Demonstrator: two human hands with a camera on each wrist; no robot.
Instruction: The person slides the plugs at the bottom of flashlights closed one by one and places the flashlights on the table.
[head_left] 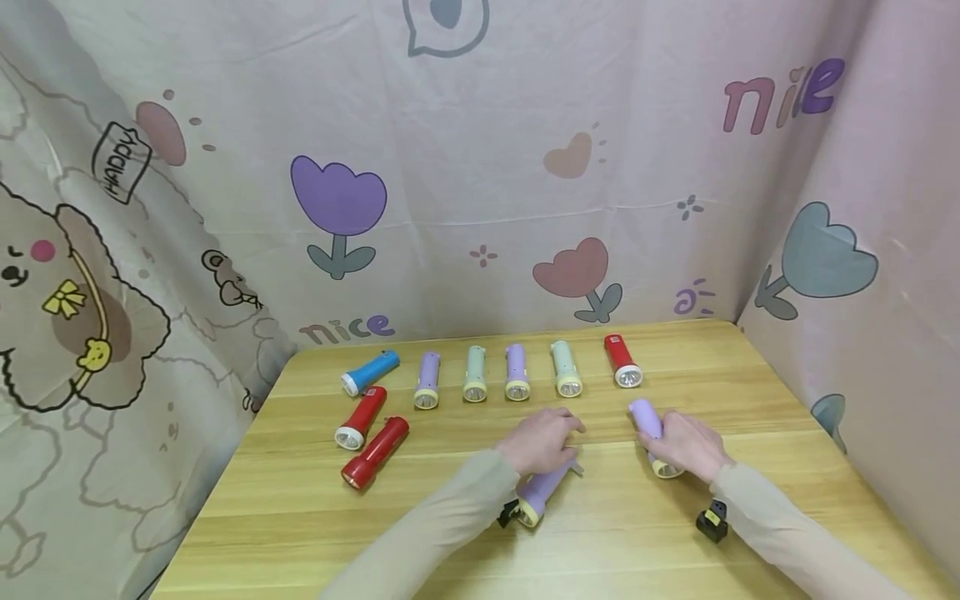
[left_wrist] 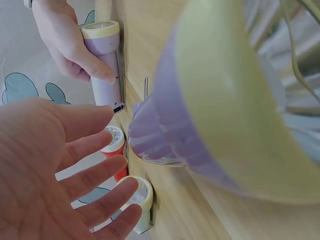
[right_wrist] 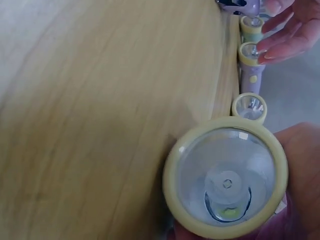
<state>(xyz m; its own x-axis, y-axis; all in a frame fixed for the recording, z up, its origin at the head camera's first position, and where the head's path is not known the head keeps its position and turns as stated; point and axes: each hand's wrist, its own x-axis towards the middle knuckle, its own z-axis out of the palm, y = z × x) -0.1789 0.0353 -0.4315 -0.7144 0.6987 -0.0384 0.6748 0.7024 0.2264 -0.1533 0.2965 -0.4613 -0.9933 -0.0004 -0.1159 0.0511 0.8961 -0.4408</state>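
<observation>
My left hand (head_left: 542, 442) hovers with loosely extended fingers over the tail end of a purple flashlight (head_left: 543, 492) that lies slanted on the table. A small grey piece (head_left: 576, 469) sticks out by that end. In the left wrist view the fingers of this hand (left_wrist: 60, 165) are spread and hold nothing, apart from the large purple flashlight (left_wrist: 155, 120) beside them. To the right, my right hand (head_left: 686, 446) grips a second purple flashlight (head_left: 647, 419) round its body. Its cream-rimmed lens (right_wrist: 227, 182) faces the right wrist camera.
Along the back stand a blue flashlight (head_left: 372, 372), purple and mint flashlights (head_left: 476, 375) in a row, and a red flashlight (head_left: 622, 362). Two more red flashlights (head_left: 377, 452) lie at the left. A patterned curtain (head_left: 465, 167) hangs behind the wooden table (head_left: 300, 533).
</observation>
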